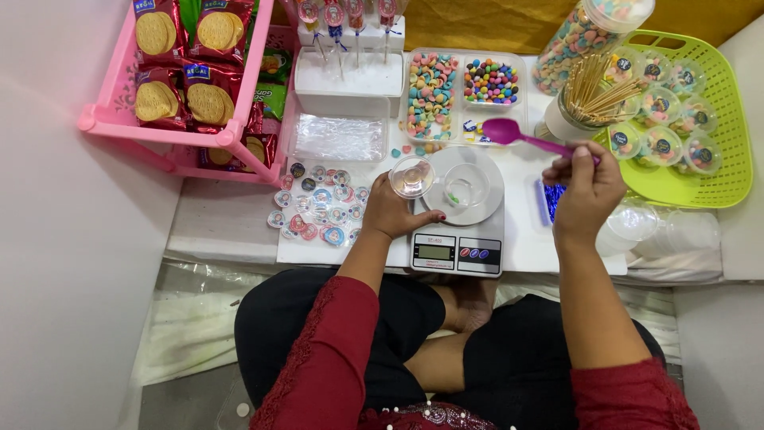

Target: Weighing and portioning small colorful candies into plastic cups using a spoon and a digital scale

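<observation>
My left hand (398, 211) holds a small clear plastic lid (412, 177) beside the round pan of a white kitchen scale (460, 231). On the pan stands a small clear cup (465, 185) with a few candies in it. My right hand (587, 191) grips the handle of a pink plastic spoon (517, 135). The spoon's bowl hovers just below two clear trays: one of pastel ring candies (431, 94) and one of small coloured balls (491, 81).
A pink rack (119, 119) with packets of biscuits stands at left. Round stickers (318, 205) lie beside the scale. A green basket (720, 171) of filled lidded cups is at right, with a tall candy jar (577, 40), wooden sticks (593, 84) and empty cups (637, 227).
</observation>
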